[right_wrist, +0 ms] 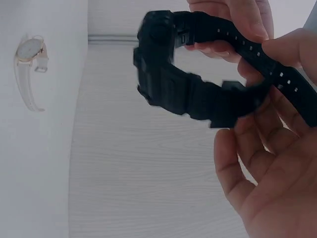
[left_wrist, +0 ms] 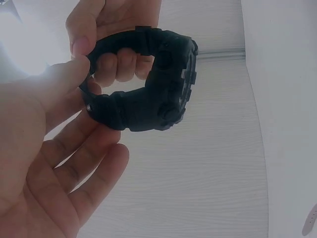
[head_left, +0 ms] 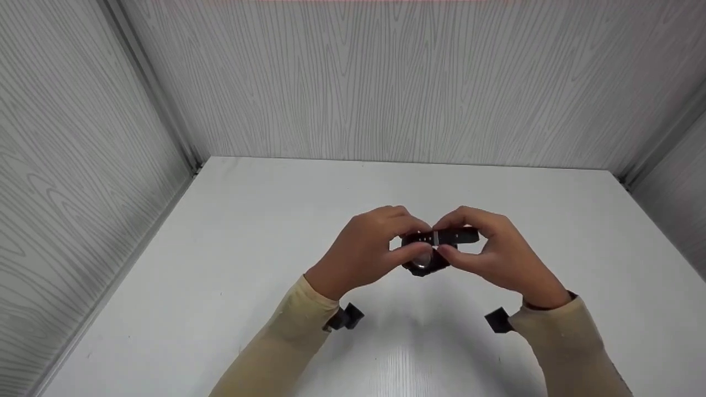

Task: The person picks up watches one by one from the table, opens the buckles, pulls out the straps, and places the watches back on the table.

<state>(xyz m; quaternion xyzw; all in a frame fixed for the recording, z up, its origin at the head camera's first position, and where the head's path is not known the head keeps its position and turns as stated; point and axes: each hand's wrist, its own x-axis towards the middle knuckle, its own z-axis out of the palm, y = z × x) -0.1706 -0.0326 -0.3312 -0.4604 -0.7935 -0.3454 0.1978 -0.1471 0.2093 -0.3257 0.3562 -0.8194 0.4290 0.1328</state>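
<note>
Both hands hold a black wristwatch (head_left: 468,236) in the air above the white table. In the left wrist view, the watch (left_wrist: 171,82) is seen edge-on, with its strap bent into a loop. My left hand (head_left: 368,245) pinches the strap between thumb and index finger; its other fingers spread loosely below. Opposite, my right hand (head_left: 499,251) pinches the strap beside the buckle. The right wrist view shows the strap's holed end (right_wrist: 297,91) passing out beyond the buckle under the right thumb. In the head view, the fingers partly cover the watch case.
A second watch (right_wrist: 29,49), with a pale strap and gold-toned case, lies on the white surface in the right wrist view. A pale strap end (left_wrist: 310,220) shows in the left wrist view's corner. Wood-grain panels (head_left: 353,82) enclose the white table (head_left: 265,204).
</note>
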